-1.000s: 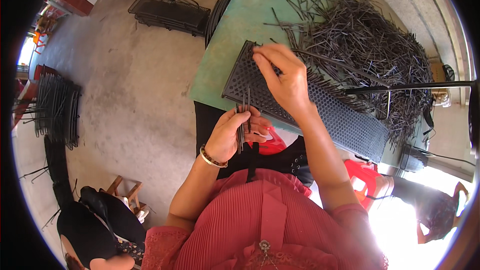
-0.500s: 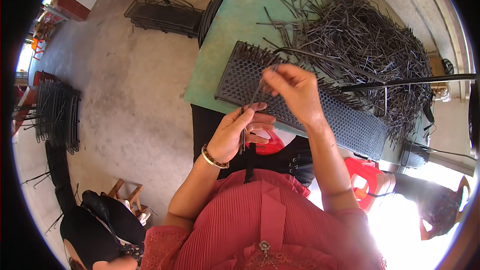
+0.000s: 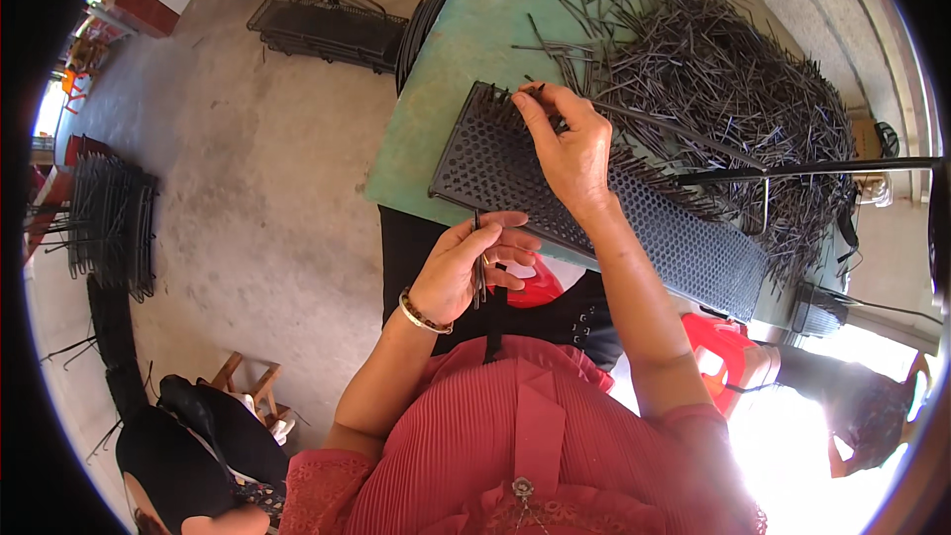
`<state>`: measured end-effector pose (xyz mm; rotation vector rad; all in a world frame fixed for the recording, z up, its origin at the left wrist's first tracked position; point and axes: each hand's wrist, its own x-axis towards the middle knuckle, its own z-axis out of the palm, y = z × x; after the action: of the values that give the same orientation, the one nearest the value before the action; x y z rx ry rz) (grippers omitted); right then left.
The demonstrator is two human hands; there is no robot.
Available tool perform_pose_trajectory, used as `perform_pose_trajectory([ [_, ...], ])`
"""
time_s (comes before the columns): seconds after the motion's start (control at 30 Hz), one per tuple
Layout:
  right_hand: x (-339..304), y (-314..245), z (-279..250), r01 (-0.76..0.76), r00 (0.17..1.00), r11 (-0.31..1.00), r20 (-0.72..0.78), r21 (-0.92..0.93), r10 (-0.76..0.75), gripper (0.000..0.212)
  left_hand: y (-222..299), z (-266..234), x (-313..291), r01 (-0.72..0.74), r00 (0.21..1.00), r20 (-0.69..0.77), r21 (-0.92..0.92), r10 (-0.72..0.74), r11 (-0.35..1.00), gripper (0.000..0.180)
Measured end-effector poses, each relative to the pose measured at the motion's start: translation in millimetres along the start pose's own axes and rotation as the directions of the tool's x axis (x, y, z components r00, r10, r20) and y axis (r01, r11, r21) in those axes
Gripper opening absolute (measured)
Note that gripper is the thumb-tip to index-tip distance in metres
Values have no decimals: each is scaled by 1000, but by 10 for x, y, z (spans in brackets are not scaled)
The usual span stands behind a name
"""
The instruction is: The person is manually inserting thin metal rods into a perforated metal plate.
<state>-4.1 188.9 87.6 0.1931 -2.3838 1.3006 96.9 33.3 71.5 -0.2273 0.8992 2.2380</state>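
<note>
A long dark perforated panel (image 3: 594, 215) lies slantwise across the near edge of the green table. Many thin black strips (image 3: 634, 160) stick up along its far side. My right hand (image 3: 573, 149) hovers over the panel's far left part, thumb and fingers pinched on the end of a black strip, most of which is hidden. Below the panel's near edge, my left hand (image 3: 458, 263) holds a few thin black strips (image 3: 479, 272) upright between thumb and forefinger. Its other fingers are spread.
A big heap of loose black strips (image 3: 733, 89) covers the right of the green table (image 3: 436, 119). A black metal rod (image 3: 822, 168) crosses above the panel. Stacked wire baskets (image 3: 327, 30) stand on the floor. Other people sit at lower left (image 3: 188, 466) and right (image 3: 852, 396).
My right hand has moved up and away from my left hand, to the panel's far edge. The left hand has stayed nearly in place with its strips.
</note>
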Motion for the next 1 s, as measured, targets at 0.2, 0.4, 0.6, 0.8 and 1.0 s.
perform_pose_trajectory([
  [0.2,-22,9,49,91,996,995,13,-40,-90,15,2,-19,6,2,1000,10,-12,-2,1000,37],
  [0.4,-33,-32,62,128,992,991,17,-23,-128,15,-10,-41,-12,3,1000,-3,-16,-3,1000,36],
  [0.6,27,20,60,407,911,909,111,-92,-397,14,-33,-27,-5,25,1000,2,-10,-25,1000,36],
  [0.8,47,47,2,464,882,874,171,-145,-440,15,-33,-11,-12,30,999,-12,2,-30,1000,35],
  [1.0,70,21,-28,450,893,877,51,-168,-448,15,-42,-21,5,39,999,-5,-1,-39,999,36],
])
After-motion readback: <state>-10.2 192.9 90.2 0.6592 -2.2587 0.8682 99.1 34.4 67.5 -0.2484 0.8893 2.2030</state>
